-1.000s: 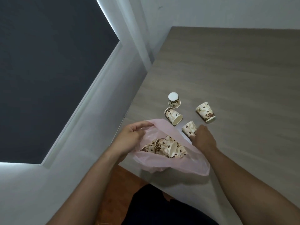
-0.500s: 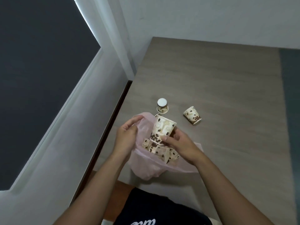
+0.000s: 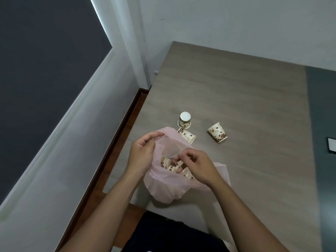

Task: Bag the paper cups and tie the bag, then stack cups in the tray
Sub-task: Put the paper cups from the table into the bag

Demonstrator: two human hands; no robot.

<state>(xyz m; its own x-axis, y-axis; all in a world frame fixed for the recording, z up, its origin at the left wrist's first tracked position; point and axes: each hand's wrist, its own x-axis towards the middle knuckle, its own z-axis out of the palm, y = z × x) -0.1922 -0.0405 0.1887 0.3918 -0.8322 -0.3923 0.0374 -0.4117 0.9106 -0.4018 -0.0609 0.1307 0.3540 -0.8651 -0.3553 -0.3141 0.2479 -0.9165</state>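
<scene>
A pink plastic bag (image 3: pixel 167 188) sits at the near left corner of the wooden table (image 3: pixel 245 99), with several coffee-bean-print paper cups (image 3: pixel 172 166) inside. My left hand (image 3: pixel 141 153) grips the bag's left rim and holds the mouth open. My right hand (image 3: pixel 196 164) hovers over the mouth with curled fingers touching a cup in the bag; whether it still grips that cup is unclear. Beyond the bag, one cup (image 3: pixel 185 120) stands upside down, a second cup (image 3: pixel 188 136) lies on its side against the bag, and a third cup (image 3: pixel 218 133) lies to the right.
A dark flat object (image 3: pixel 331 145) lies at the right edge, on a grey strip beside the wooden top. A white wall runs along the table's left and far sides. The floor gap shows at the left of the table edge.
My right hand picked a cup off the table, lifted it above the bag and has now lowered it into the mouth. The left hand kept hold of the rim.
</scene>
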